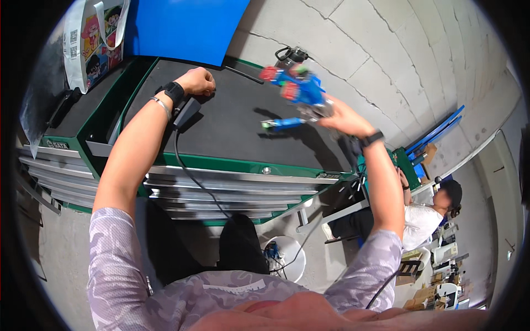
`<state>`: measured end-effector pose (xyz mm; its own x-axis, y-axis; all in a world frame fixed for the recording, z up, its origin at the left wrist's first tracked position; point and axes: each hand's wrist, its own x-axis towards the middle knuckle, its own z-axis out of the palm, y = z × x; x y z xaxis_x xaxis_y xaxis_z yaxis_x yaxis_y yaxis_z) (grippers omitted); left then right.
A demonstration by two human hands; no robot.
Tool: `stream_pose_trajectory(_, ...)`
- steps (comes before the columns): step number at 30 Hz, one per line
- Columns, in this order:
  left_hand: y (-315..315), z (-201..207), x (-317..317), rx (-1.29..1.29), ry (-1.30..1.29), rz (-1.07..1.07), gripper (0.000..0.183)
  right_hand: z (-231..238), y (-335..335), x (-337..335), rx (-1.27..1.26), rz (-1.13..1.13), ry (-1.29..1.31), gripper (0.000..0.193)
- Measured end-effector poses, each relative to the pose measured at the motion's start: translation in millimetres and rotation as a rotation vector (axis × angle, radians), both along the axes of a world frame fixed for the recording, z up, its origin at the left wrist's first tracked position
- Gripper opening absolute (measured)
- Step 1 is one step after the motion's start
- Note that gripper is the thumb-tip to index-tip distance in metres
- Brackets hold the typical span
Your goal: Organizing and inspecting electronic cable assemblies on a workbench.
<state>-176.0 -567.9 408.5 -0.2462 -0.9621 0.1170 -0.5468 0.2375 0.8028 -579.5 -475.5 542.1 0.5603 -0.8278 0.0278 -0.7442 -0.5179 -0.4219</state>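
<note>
On my feed, the bare right hand [343, 118], at 2 o'clock, grasps a blurred blue-and-red bundle [310, 94], probably 1 cluster of parts, at 1 o'clock above the black-topped green metal cabinet [221, 161]. The bare left hand [196, 81] curls at 11 o'clock; I cannot tell whether it holds anything. A dark, rectangular, corded block [187, 113] lies beside its wrist at 10 o'clock.
</note>
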Motion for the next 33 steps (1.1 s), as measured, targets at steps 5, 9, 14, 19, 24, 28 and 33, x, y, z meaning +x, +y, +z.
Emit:
stream_pose_trajectory(5,-11.8,-22.0,7.3,0.072,0.218,0.011,0.013,-46.4,-95.1,67.0,0.304,0.101,0.453,0.058)
stream_pose_trajectory(9,-9.2,-7.8,-7.5,0.011,0.069,0.09,0.015,-33.0,-122.8,70.0,0.15,-0.145,0.658,0.044)
stream_pose_trajectory(14,-11.1,-7.1,3.9,-0.062,-0.036,0.099,0.018,0.3,-129.5,90.2,0.033,0.112,0.133,0.026)
stream_pose_trajectory(19,6.1,0.6,4.4,-0.114,0.045,0.156,0.026,-6.4,-97.9,127.9,0.372,0.18,-0.662,0.027)
stream_pose_trajectory(24,32.2,23.4,-28.9,0.013,0.394,-0.137,0.06,-60.4,-82.5,141.2,0.904,0.315,-1.183,0.035)
stream_pose_trajectory(28,43.4,22.1,-44.3,0.009,0.618,-0.275,0.064,-94.4,-77.1,161.5,1.239,0.412,-1.31,0.039)
stream_pose_trajectory(33,33.1,28.8,-64.6,-0.02,0.648,-0.35,0.055,-93.4,-58.0,169.4,1.219,0.265,-1.096,0.051)
